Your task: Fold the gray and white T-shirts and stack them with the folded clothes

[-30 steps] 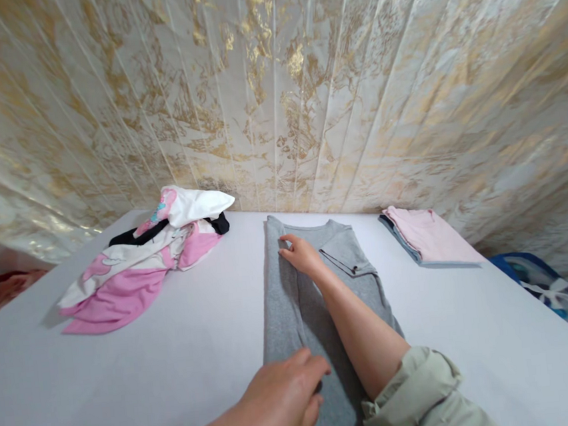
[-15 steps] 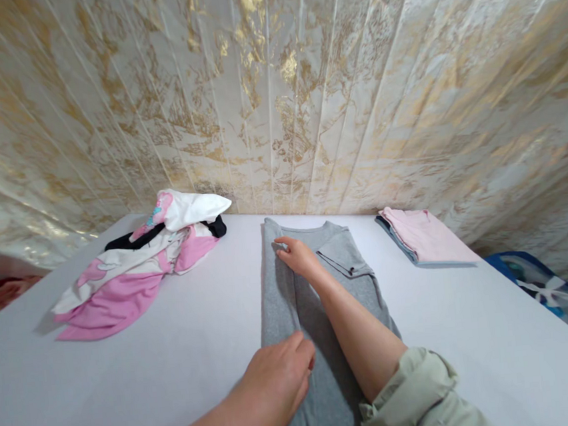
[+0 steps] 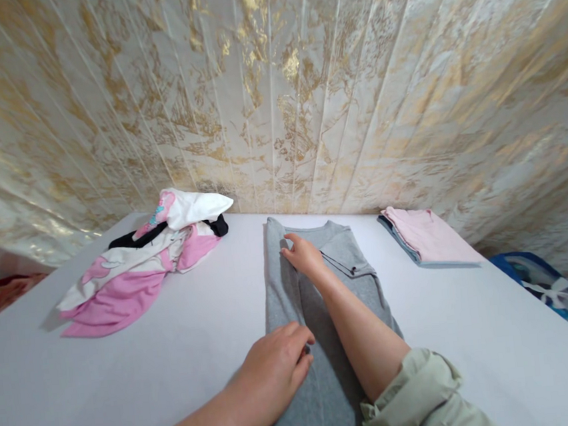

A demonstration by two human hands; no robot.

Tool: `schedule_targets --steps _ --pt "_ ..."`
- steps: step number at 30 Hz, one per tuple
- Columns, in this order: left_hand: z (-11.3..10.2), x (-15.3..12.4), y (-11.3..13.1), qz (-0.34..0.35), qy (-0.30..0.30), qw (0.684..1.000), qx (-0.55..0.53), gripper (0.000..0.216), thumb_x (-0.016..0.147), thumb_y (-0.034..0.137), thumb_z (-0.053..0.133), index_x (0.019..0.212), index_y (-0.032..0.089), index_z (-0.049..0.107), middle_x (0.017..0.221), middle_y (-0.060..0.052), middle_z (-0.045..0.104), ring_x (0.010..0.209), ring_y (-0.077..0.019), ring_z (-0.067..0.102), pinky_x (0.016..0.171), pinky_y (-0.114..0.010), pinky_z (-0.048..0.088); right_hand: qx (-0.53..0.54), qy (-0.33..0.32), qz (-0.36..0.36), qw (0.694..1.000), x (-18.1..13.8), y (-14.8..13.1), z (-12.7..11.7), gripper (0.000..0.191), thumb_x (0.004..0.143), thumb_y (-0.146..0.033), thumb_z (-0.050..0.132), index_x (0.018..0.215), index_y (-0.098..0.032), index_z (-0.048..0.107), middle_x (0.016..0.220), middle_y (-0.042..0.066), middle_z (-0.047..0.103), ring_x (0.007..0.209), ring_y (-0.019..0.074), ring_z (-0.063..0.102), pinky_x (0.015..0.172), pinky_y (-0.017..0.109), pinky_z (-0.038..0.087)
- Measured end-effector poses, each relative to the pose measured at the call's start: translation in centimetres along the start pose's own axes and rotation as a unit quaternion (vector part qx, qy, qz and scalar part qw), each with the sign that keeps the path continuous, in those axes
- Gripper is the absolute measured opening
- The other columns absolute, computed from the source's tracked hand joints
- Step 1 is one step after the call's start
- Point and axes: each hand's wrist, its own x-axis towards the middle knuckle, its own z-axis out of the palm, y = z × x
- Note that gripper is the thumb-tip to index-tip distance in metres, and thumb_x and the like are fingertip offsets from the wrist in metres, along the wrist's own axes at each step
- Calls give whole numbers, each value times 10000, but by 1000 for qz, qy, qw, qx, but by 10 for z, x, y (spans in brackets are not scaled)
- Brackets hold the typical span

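A grey T-shirt (image 3: 366, 285) lies lengthwise on the white table (image 3: 177, 357), its sides folded in to a narrow strip. My right hand (image 3: 304, 256) rests flat near the collar end, fingers stretched out on the cloth. My left hand (image 3: 276, 364) lies on the lower part of the shirt at its left fold, fingers curled and pressing the fabric; I cannot make out whether they pinch it.
A loose heap of pink, white and black clothes (image 3: 138, 267) lies at the back left. A folded stack with a pink garment on top (image 3: 430, 242) sits at the back right. A blue bag (image 3: 547, 285) stands beyond the table's right edge. A marbled gold wall (image 3: 302, 90) backs the table.
My left hand has slid a little up and left along the shirt's left fold. The right hand has stayed near the collar.
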Motion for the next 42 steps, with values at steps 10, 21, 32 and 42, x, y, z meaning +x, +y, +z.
schedule_targets --steps 10,21,32,42 --pt "1 2 3 -51 -20 994 98 176 886 184 555 1061 190 575 1084 -59 616 992 -209 624 855 -329 508 -64 12 14 998 -1 1 4 438 892 -271 471 1329 -289 492 1091 55 709 1031 237 650 796 315 468" --pt "13 22 -31 -18 154 966 206 545 916 331 534 1415 148 411 1493 -144 419 1379 -289 377 1140 -492 304 -82 39 8 996 -4 -1 5 426 930 -325 455 1350 -259 427 1095 72 710 1013 238 661 787 322 471" --pt "-17 46 -37 -90 151 963 203 521 959 350 416 1431 130 409 1532 -128 359 1422 -281 304 1168 -485 215 -88 18 8 996 -3 -2 10 399 939 -350 470 1328 -271 441 1069 82 711 1020 234 659 786 322 466" --pt "-48 137 -99 -162 214 948 168 421 966 242 374 1375 172 445 1493 -109 430 1378 -238 372 1139 -415 255 -55 50 -27 997 -6 -6 14 394 931 -301 478 1324 -281 464 1178 64 639 1009 201 646 764 282 459"
